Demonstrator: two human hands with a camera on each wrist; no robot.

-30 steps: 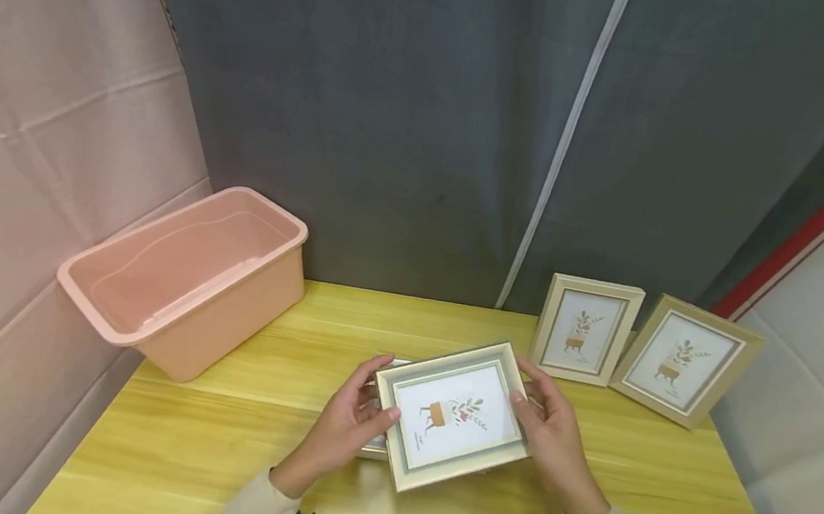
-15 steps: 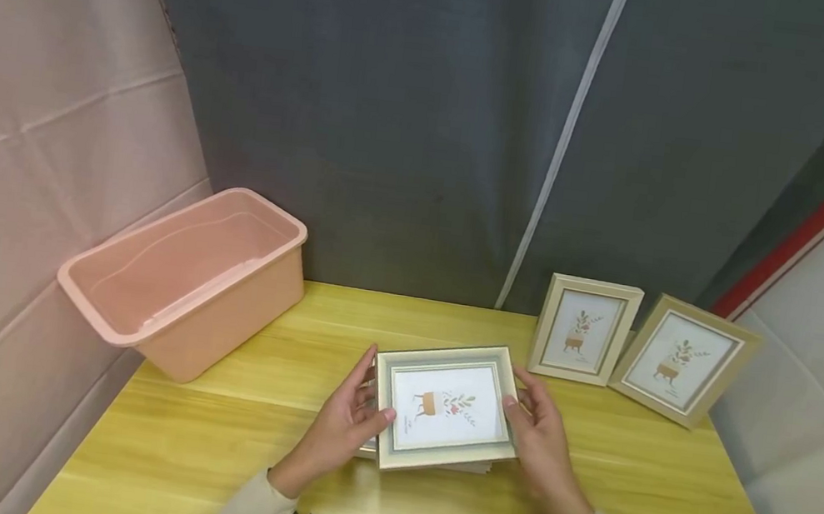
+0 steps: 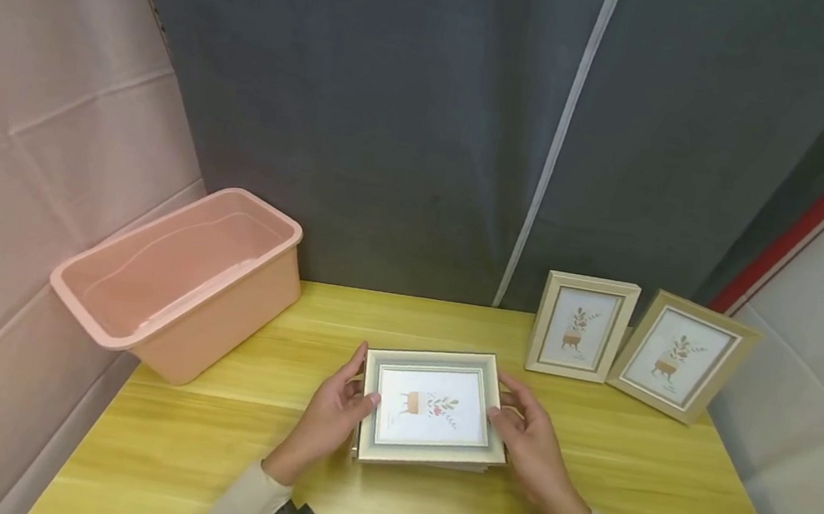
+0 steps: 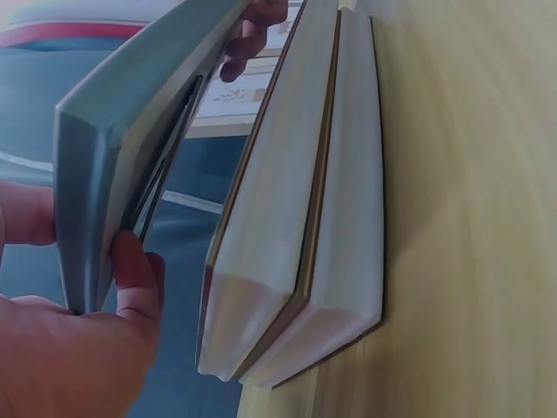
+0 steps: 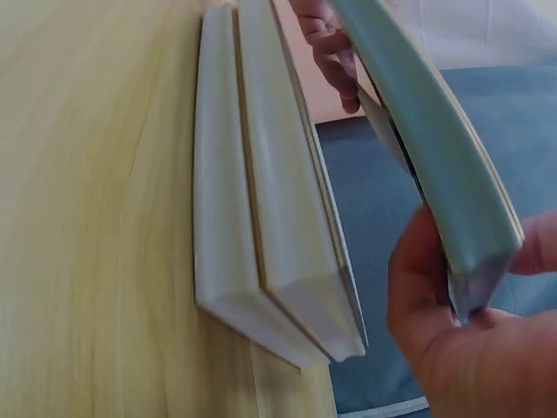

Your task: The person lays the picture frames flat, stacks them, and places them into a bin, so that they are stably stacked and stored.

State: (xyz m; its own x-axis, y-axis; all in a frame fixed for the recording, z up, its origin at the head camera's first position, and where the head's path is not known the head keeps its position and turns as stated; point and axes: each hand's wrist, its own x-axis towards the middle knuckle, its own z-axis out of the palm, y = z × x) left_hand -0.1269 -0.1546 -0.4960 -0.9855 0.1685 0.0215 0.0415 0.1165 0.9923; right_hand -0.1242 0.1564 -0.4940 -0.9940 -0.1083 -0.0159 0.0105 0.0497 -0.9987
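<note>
A picture frame [image 3: 427, 451] with a pale cream and grey-blue border lies sideways between my two hands, its plant-pot print facing up. My left hand [image 3: 325, 422] pinches its left end, thumb on the front and fingers beneath. At the opposite end my right hand [image 3: 536, 450] grips it the same way. Both wrist views show the held frame [image 4: 139, 113] raised above a stack of two whitish-edged frames [image 5: 274, 174] on the table. From the head view, the held frame hides nearly all of that stack.
Two more picture frames, a cream one [image 3: 539, 337] and a tan one [image 3: 627, 365], stand upright at the back right. A pink plastic bin [image 3: 226, 304] is at the back left of the yellow wooden table [image 3: 210, 454]. A dark curtain [image 3: 366, 118] hangs behind.
Both hands have brought the held frame left and turned it from a slant to nearly level with the table's front, over the stack. The frames at the right stay put.
</note>
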